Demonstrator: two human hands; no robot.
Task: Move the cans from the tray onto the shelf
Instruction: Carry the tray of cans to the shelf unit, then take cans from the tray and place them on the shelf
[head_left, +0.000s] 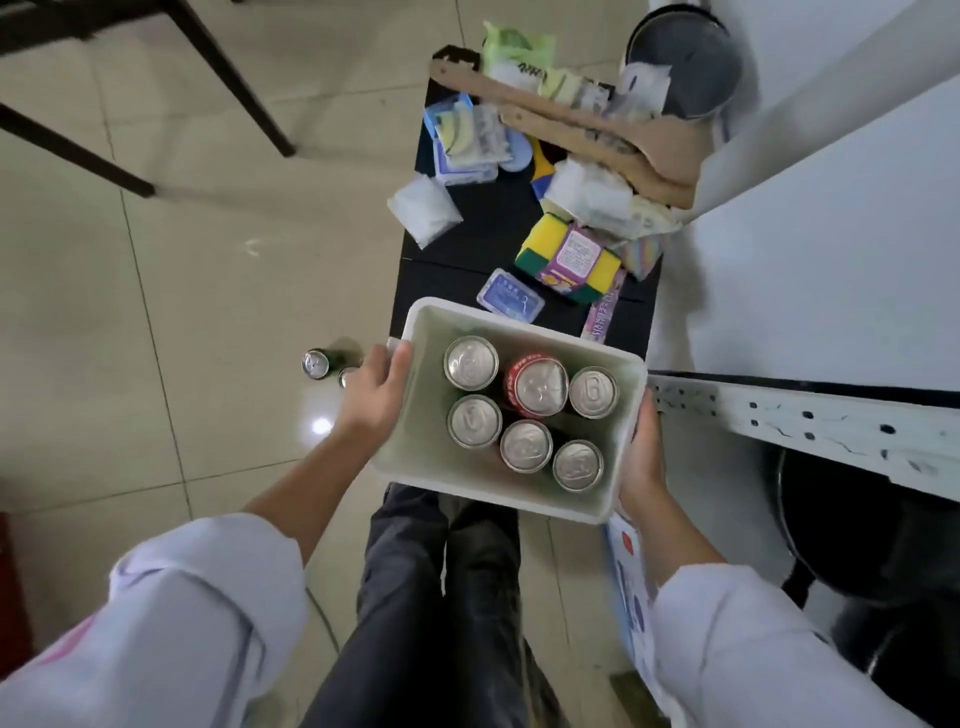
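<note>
A white plastic tray (441, 317) is held in the air above my legs, tilted a little. Inside it stand several upright cans with silver tops; one is a red can (537, 387) in the middle of the back row. My left hand (376, 395) grips the tray's left rim, thumb over the edge. On the opposite side, my right hand (644, 457) holds the right wall from outside. The white metal shelf (810, 421) with a perforated edge runs along the right, just beside the tray.
Two green cans (318, 362) stand on the tiled floor left of the tray. A black low table (483, 228) ahead carries sponges, wooden spoons, packets and small boxes. A dark pot (685, 57) stands at the back right. Black chair legs (249, 98) cross the upper left.
</note>
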